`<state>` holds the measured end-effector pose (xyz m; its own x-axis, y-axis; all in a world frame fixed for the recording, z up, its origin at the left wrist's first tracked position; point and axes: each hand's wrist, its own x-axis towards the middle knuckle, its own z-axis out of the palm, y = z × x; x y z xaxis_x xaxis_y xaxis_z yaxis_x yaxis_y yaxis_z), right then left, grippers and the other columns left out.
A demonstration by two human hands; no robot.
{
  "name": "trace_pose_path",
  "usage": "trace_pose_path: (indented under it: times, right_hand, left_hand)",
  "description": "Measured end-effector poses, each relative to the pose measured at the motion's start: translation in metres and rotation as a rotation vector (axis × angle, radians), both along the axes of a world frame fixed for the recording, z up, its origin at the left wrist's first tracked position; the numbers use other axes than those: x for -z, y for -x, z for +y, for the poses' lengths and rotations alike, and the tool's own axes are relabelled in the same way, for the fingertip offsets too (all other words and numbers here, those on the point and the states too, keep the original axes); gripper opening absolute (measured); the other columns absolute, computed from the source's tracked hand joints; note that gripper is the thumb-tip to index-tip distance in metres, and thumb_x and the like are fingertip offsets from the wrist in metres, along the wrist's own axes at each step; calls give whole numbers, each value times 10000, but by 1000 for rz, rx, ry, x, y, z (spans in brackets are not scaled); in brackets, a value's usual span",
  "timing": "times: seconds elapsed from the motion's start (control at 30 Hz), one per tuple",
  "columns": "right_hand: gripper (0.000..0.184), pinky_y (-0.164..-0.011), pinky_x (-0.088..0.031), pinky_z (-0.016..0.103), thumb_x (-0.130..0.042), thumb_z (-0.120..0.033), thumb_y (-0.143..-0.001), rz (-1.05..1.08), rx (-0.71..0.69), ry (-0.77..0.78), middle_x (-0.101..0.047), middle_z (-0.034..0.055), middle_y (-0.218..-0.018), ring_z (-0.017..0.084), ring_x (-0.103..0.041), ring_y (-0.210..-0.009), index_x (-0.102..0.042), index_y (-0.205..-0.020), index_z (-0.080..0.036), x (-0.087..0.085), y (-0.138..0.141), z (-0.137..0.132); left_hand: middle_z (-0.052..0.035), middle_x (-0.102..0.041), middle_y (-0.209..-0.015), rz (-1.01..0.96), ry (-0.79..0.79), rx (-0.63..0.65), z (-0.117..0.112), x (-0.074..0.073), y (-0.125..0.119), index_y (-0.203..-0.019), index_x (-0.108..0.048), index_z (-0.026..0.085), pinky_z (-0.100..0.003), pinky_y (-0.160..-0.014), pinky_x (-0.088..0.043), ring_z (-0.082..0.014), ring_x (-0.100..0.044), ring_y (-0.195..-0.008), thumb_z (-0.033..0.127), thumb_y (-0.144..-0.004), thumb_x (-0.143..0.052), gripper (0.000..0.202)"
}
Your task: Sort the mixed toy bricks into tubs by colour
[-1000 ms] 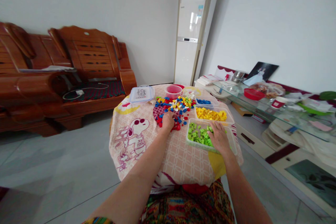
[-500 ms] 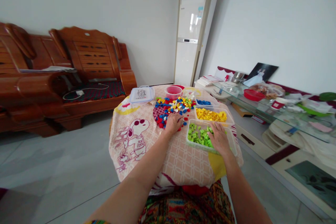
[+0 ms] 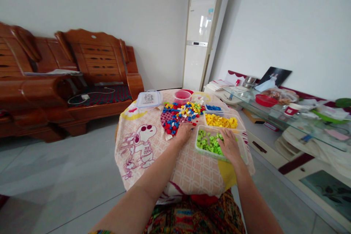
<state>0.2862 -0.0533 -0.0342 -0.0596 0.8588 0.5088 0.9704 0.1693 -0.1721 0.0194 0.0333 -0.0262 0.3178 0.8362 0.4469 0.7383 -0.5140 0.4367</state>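
Observation:
My left hand (image 3: 185,132) is at the near edge of a heap of mixed toy building bricks (image 3: 182,111), its fingers close together and pointing right. A red brick shows at its fingertips, but what lies under or between the fingers is hidden. My right hand (image 3: 229,144) rests with spread fingers over the right part of a clear plastic box (image 3: 201,150) holding green bricks (image 3: 210,142). Behind it, another clear container holds yellow bricks (image 3: 221,120), and a smaller one farther back holds blue bricks (image 3: 213,108).
A pink round tub (image 3: 182,95) stands behind the heap, with a clear lid (image 3: 149,99) at the back left. Patterned cloth (image 3: 164,161) covers the round table. A cluttered glass shelf (image 3: 274,115) is on the right, a wooden sofa (image 3: 95,62) on the left.
My left hand has moved slightly right and nearer to me, and its fingers have lowered toward the table. My right hand stays over the green bricks.

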Motion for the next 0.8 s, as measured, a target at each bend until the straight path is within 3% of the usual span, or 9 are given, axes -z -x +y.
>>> trace_pose_path:
  times: [0.17,0.37,0.53,0.67,0.8]
  right_hand:
    - [539,-1196,-401,517,-458,-312,-986,3,5,-8,-567,122,-1518,313,-427,-1474,-547,-1508,-213,1,0,0]
    - [548,-1204,-387,513,-458,-309,-988,12,2,-10,-564,127,-1522,309,-425,-1477,-534,-1521,-212,0,2,-2]
    - [533,-1203,-390,501,-437,-316,-1001,-2,18,0,-558,140,-1527,309,-421,-1477,-555,-1503,-183,-2,3,-3]
    - [540,-1211,-374,502,-415,-314,-1007,-5,9,22,-547,173,-1538,311,-422,-1472,-560,-1494,-133,-4,3,-3]
    - [543,-1205,-374,504,-424,-315,-1005,3,12,26,-534,154,-1558,310,-419,-1476,-547,-1511,-162,-4,4,-3]
  left_hand:
    - [-124,-752,-1239,-20,-22,-197,20,-12,13,-1125,-773,179,-371,-1085,-495,-237,-673,-1181,94,-901,-550,328]
    - [-159,-759,-1163,114,52,-456,51,-29,37,-1150,-750,169,-362,-988,-537,-269,-703,-1101,102,-899,-536,336]
    - [-191,-747,-1173,228,198,-523,64,-34,42,-1129,-753,147,-362,-926,-554,-297,-688,-1139,138,-947,-493,318]
    - [-198,-748,-1175,230,231,-540,65,-37,39,-1149,-744,143,-374,-920,-548,-313,-676,-1167,147,-963,-482,321]
    - [-180,-761,-1144,192,195,-570,60,-39,38,-1178,-724,147,-390,-988,-502,-294,-689,-1147,159,-992,-459,324]
